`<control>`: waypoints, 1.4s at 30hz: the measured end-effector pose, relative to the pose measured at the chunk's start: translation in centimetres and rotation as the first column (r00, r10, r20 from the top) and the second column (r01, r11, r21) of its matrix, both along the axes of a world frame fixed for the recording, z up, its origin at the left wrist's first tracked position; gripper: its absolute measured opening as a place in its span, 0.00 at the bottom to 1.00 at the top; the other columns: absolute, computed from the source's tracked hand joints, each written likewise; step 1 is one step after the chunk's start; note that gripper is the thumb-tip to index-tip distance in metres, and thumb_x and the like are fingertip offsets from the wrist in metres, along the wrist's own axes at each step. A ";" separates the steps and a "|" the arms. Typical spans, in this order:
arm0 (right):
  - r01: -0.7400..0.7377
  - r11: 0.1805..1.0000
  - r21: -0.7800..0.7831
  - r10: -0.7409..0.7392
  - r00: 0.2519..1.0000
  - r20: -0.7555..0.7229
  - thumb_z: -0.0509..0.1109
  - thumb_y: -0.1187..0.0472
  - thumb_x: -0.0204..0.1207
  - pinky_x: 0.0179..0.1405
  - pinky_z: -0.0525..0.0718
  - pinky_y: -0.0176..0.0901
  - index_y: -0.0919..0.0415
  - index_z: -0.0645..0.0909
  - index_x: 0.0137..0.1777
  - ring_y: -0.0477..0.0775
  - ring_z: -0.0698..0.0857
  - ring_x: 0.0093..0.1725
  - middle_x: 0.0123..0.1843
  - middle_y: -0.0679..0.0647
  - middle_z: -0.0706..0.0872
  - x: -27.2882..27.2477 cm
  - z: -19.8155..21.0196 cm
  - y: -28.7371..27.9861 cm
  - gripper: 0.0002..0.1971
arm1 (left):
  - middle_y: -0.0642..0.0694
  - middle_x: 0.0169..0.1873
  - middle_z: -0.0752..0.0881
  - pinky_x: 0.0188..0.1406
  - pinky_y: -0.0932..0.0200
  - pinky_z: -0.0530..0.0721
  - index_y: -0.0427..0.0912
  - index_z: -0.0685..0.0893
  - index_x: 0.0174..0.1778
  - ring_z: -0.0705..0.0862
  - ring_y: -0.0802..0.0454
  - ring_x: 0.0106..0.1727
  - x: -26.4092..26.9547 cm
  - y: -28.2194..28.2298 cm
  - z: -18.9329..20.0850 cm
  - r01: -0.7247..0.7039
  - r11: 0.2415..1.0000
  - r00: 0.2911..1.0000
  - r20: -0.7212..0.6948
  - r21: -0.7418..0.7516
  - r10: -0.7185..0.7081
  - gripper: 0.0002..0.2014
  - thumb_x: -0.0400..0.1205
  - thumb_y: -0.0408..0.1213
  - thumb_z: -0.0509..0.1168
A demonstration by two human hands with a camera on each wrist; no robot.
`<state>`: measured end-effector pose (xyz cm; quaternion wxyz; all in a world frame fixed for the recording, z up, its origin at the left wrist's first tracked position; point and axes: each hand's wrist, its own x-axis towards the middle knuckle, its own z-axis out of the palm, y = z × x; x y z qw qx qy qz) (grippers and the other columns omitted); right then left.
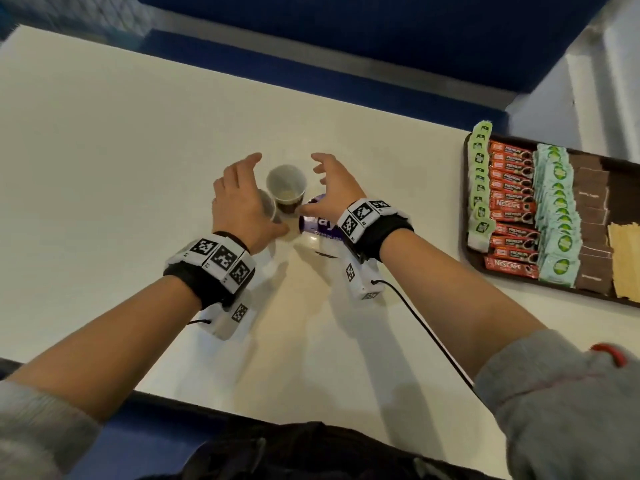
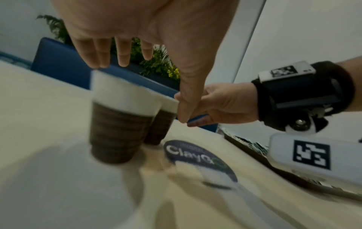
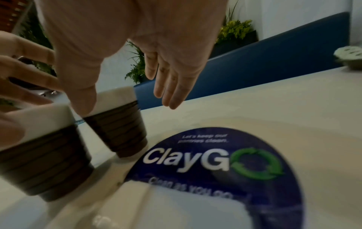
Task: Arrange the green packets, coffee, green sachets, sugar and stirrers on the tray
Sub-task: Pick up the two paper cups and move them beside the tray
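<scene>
The brown tray lies at the table's right edge. It holds rows of green packets, red coffee sticks, pale green sachets, brown sugar packets and wooden stirrers. Both hands are far left of it, at mid-table. My left hand spreads its fingers over a paper cup; contact is unclear. My right hand is spread beside a second cup. Neither hand holds anything.
A round blue "ClayGo" sticker is stuck on the cream table under my right wrist. A blue bench runs behind the table. Plants stand beyond it.
</scene>
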<state>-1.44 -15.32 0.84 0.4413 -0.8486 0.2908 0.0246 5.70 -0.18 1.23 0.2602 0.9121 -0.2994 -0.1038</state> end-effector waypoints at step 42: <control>0.482 0.863 -0.149 -0.484 0.875 0.027 0.83 0.52 0.57 0.51 0.79 0.42 0.56 0.73 0.63 0.54 0.81 0.56 0.58 0.53 0.82 -15.4 -2.9 -13.3 0.34 | 0.44 0.60 0.82 0.49 0.58 0.77 0.47 0.72 0.67 0.80 0.45 0.58 -7.0 -25.1 0.3 0.306 0.952 0.912 -0.278 -0.034 -0.303 0.37 0.64 0.42 0.82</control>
